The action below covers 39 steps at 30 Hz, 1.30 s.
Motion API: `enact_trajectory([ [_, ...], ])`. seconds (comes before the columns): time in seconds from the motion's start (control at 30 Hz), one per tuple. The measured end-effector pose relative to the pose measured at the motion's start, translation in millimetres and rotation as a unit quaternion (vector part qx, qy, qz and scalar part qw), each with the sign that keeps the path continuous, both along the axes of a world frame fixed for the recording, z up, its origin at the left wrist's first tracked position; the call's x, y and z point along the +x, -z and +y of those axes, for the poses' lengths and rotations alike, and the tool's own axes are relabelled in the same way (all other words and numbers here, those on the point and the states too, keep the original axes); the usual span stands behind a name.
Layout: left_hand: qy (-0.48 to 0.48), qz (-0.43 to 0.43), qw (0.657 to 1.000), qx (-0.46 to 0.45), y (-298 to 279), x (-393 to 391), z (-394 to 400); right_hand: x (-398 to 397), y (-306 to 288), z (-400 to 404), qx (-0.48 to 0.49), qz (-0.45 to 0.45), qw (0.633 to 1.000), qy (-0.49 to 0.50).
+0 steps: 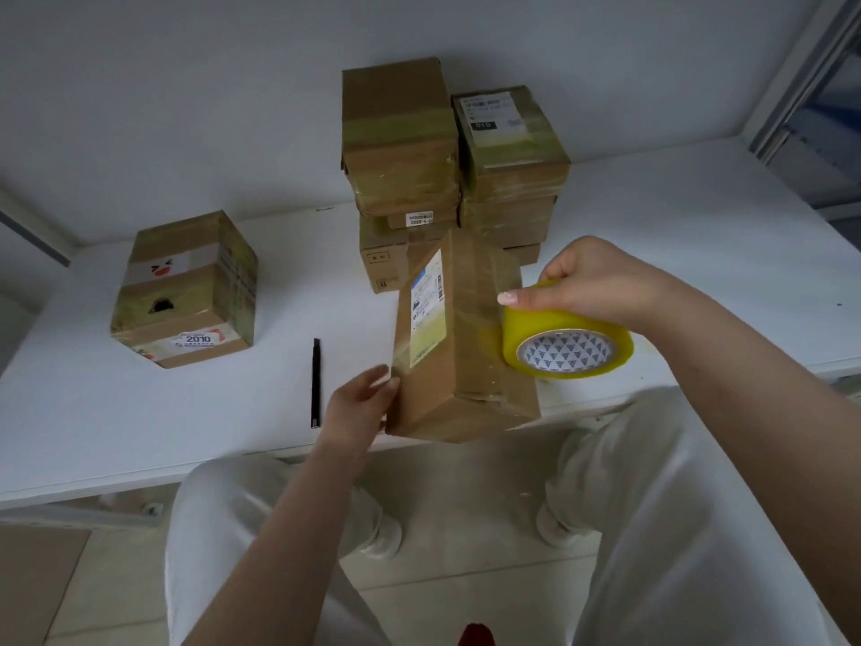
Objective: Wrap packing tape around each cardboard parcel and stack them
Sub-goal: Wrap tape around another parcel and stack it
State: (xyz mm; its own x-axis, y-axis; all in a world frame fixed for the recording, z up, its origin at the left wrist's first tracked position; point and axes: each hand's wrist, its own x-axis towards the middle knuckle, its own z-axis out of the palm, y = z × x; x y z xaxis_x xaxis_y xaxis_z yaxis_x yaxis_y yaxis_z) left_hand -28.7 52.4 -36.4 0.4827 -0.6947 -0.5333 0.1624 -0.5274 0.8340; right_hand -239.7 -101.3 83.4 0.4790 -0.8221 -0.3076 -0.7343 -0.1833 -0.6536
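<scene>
— What is on the white worktop (652,216)?
— A stack of taped parcels (447,156) at the back. One taped box (186,291) sits far left.
— And the hands?
— The left hand (363,403) holds a tall parcel (461,338) tipped at the front edge. The right hand (601,282) grips a yellow tape roll (566,338) touching its side.
— Anything small?
— A thin black stick (316,382) lies beside the left hand.

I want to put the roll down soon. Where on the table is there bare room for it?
Bare table lies between the lone box at left and the black pen, and along the near edge there. More lies at far right, beyond the right hand with the tape roll. The middle back is crowded by the stacked parcels and the held parcel.
</scene>
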Motion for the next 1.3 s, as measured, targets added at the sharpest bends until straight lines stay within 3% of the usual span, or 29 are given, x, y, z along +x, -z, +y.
enact_trajectory([
  [0.07,0.023,-0.149,0.988,0.013,-22,5,-7,14,-10,3,0.014,-0.005,1.000,-0.025],
  [0.1,0.019,-0.175,0.984,-0.013,-33,2,-12,22,-15,4,0.021,-0.006,0.999,-0.043],
  [0.23,0.025,-0.164,0.982,-0.087,-73,-21,-32,56,-26,6,0.058,-0.029,0.992,-0.105],
  [0.5,0.058,-0.188,0.980,0.008,-38,0,-40,72,-16,13,0.130,-0.132,0.976,-0.113],
  [0.7,0.086,-0.231,0.968,0.042,-46,-3,-47,48,-15,4,0.073,-0.093,0.990,-0.075],
  [0.97,0.115,-0.298,0.946,0.052,-41,-2,-49,3,66,15,0.171,-0.079,0.982,-0.004],
  [1.1,0.104,-0.395,0.913,0.019,-43,-3,-40,4,87,20,0.194,-0.125,0.973,0.007],
  [1.17,0.163,-0.453,0.876,0.023,-50,-8,-33,7,86,15,0.187,-0.119,0.975,0.003],
  [1.3,0.325,-0.474,0.797,0.184,-54,-22,-32,12,86,12,0.183,-0.105,0.977,-0.005],
])
